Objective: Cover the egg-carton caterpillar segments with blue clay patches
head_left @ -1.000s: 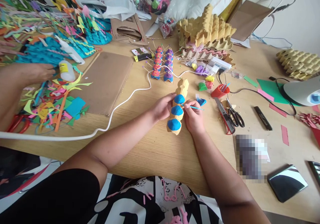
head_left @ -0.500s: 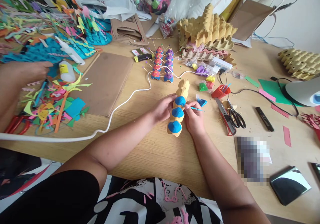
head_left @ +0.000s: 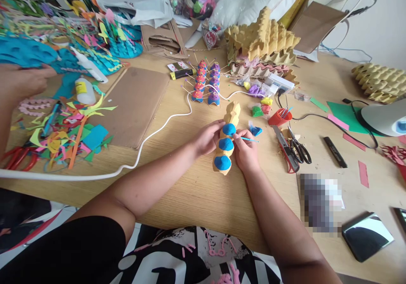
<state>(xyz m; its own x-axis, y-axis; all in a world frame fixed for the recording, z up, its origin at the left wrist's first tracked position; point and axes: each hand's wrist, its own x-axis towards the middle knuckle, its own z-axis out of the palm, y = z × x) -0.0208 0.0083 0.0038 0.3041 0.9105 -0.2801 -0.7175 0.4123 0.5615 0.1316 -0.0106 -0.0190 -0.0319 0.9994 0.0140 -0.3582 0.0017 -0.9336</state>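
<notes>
A yellow egg-carton strip (head_left: 232, 111) is held over the table, its three nearer bumps covered in blue. My left hand (head_left: 209, 137) grips the strip's left edge, fingers closed round it. On the other side, my right hand (head_left: 246, 149) pinches a thin blue stick (head_left: 249, 139) whose inner end is at the strip beside the blue bumps. A small packet of blue material (head_left: 255, 129) lies just beyond my right hand. Farther back stand a red-and-blue strip (head_left: 199, 82) and a purple-and-blue strip (head_left: 215, 83) with pins stuck in them.
At the left, another person's hand (head_left: 27, 79) holds a blue egg-carton piece (head_left: 25, 49) above paper scraps. A white cable (head_left: 168, 121) crosses the table. On the right are a red cup (head_left: 280, 116), a cutter (head_left: 286, 151), scissors (head_left: 300, 146) and a marker (head_left: 335, 151).
The other person's hand at the left has come lower and nearer, with the blue carton piece now showing in it. My hands and the strip have barely shifted.
</notes>
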